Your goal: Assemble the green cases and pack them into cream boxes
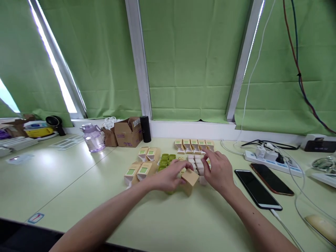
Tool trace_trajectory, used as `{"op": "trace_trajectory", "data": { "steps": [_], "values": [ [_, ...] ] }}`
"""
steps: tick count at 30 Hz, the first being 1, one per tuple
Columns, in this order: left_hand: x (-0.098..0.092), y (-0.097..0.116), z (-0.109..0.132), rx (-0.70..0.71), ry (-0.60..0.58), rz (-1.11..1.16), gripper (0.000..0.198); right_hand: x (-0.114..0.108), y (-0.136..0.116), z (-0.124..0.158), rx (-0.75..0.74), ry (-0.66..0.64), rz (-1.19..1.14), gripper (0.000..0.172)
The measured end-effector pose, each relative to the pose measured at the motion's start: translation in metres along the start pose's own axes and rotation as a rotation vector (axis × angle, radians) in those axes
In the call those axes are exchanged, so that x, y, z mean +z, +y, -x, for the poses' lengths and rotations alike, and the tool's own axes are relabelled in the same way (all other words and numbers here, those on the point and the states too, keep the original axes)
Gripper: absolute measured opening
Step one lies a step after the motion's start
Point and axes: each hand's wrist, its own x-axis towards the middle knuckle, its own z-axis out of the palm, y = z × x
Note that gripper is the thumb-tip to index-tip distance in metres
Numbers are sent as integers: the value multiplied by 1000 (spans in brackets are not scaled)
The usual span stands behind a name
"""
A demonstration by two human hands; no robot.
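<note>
My left hand (pixel 169 176) grips a small tan cardboard box (pixel 190 180) just above the pale green table (pixel 183 220). My right hand (pixel 219 169) hovers right beside the box with its fingers spread, over a cluster of small white pieces (pixel 197 163). Small green cups (pixel 165 161) sit behind my left hand. Several finished tan boxes with green labels (pixel 141 169) lie to the left, and a row of open boxes (pixel 194 145) stands further back.
Two phones (pixel 258 189) lie to the right, one on a cable, with a white power strip (pixel 273 161) behind. A purple water jug (pixel 91 138), brown carton (pixel 128 133) and black cylinder (pixel 145 128) stand at the back left. Green blinds cover the windows.
</note>
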Motion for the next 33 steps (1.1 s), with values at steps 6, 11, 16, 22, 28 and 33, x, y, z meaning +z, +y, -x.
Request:
{"op": "trace_trajectory", "data": {
  "steps": [6, 11, 16, 22, 28, 33],
  "values": [
    [24, -3, 5, 34, -8, -33, 63, 4, -2, 4, -19, -29, 14, 34],
    [37, 7, 11, -75, 139, -170, 83, 8, -3, 5, -47, -14, 50, 34],
    [60, 22, 10, -295, 215, -269, 77, 13, -4, 8, -94, 35, 58, 35],
    [62, 14, 7, -272, 329, -56, 62, 10, -6, 7, -114, 86, 50, 38],
    [46, -5, -13, -223, 453, 689, 65, 6, -10, 6, -107, 150, -45, 34],
    [49, -11, -22, -105, 666, 840, 62, 6, -16, 10, -64, 137, -205, 32]
  ]
}}
